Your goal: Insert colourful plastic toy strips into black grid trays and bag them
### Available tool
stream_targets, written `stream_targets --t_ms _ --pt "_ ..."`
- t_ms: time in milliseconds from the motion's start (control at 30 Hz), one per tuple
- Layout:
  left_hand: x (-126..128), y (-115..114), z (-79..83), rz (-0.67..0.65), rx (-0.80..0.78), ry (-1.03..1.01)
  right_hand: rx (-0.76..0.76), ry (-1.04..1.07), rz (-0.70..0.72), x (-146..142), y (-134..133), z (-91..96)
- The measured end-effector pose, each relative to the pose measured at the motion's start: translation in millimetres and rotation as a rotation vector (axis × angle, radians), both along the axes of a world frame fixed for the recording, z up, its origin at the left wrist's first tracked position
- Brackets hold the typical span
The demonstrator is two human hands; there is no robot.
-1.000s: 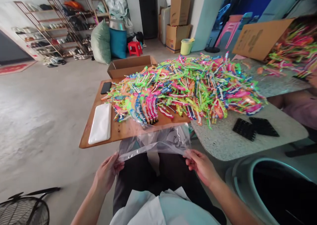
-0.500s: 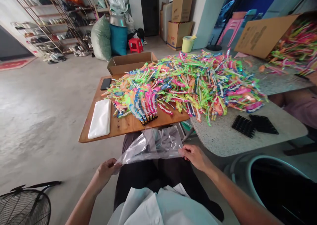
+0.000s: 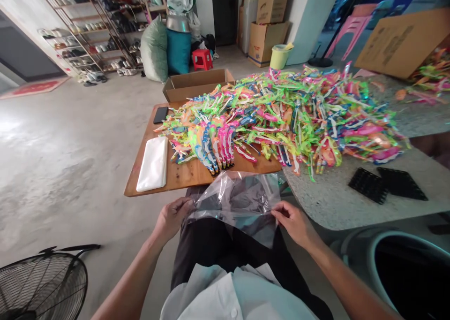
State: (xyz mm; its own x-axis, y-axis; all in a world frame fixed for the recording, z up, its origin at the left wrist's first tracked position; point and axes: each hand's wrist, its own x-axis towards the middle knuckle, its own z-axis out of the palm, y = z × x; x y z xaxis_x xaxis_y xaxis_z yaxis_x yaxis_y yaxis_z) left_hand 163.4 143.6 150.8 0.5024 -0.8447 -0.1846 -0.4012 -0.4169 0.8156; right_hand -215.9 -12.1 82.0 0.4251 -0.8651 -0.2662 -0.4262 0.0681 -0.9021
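Observation:
A clear plastic bag (image 3: 235, 202) is stretched over my lap, just in front of the table edge. My left hand (image 3: 176, 212) pinches its left side, and my right hand (image 3: 290, 219) pinches its right side. Beyond the bag, a fanned row of colourful plastic pieces (image 3: 214, 144) stands in a black holder (image 3: 223, 169) at the edge of the wooden table (image 3: 179, 181). Behind it spreads a big heap of similar neon pieces (image 3: 281, 109). To the left lies a flat stack of clear bags (image 3: 153, 163).
A dark phone (image 3: 161, 115) and an open cardboard box (image 3: 197, 85) are on the table's left side. Two black grid trays (image 3: 369, 184) rest on the stone-topped table (image 3: 337, 212). A large dark bin (image 3: 383, 245) stands at my right, a fan (image 3: 42, 282) at my lower left.
My left hand has moved up and to the right, and the right hand slightly right. The bag is now held more level, with a flap hanging toward me. The view has shifted left.

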Motion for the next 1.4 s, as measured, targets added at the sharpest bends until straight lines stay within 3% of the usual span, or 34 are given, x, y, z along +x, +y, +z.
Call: stream_targets --t_ms 267,433,500,567,633,700,767,833,933,1000,1100,1233,1400 --pt "-4.3 -5.5 -9.8 0.177 -0.168 0.571 0.004 0.073 0.052 -14.0 -7.6 11.6" --pt "-12.3 -8.9 -9.3 0.256 -0.22 0.713 -0.021 0.114 0.108 -14.7 -9.7 -2.2" --pt "-16.3 -10.1 -8.3 0.274 -0.236 0.753 -0.097 0.198 0.105 -13.6 -14.9 3.7" --pt "-22.6 -11.5 -5.9 0.279 -0.249 0.769 -0.308 0.288 -0.004 -8.9 -18.5 26.4" --pt "-32.7 -14.1 -1.1 0.237 -0.269 0.733 -0.603 0.276 -0.167 2.7 -15.0 64.8" --pt "-47.8 -18.9 7.4 0.141 -0.316 0.653 -0.766 0.14 -0.163 23.2 -1.5 108.1" --pt "-67.5 -25.3 19.5 0.019 -0.399 0.568 -0.633 0.02 0.064 51.1 17.7 140.7" --pt "-89.0 -31.3 33.5 -0.103 -0.482 0.506 -0.47 -0.011 0.186 80.6 33.6 152.4" --pt "-114.8 -36.0 49.3 -0.243 -0.529 0.43 -0.306 -0.121 0.132 110.5 38.4 137.4" --pt "-122.6 -36.7 52.3 -0.254 -0.542 0.452 -0.276 -0.196 0.067 115.1 33.1 122.7" --pt "-120.3 -36.5 47.3 -0.086 -0.585 0.52 -0.377 -0.194 0.005 105.1 28.1 114.7" --pt "-103.2 -36.6 41.2 0.158 -0.582 0.59 -0.575 -0.137 0.081 85.8 34.4 122.0" --pt "-77.1 -32.1 55.5 0.456 -0.538 1.032 -0.712 -0.047 0.072 68.8 34.0 105.5"
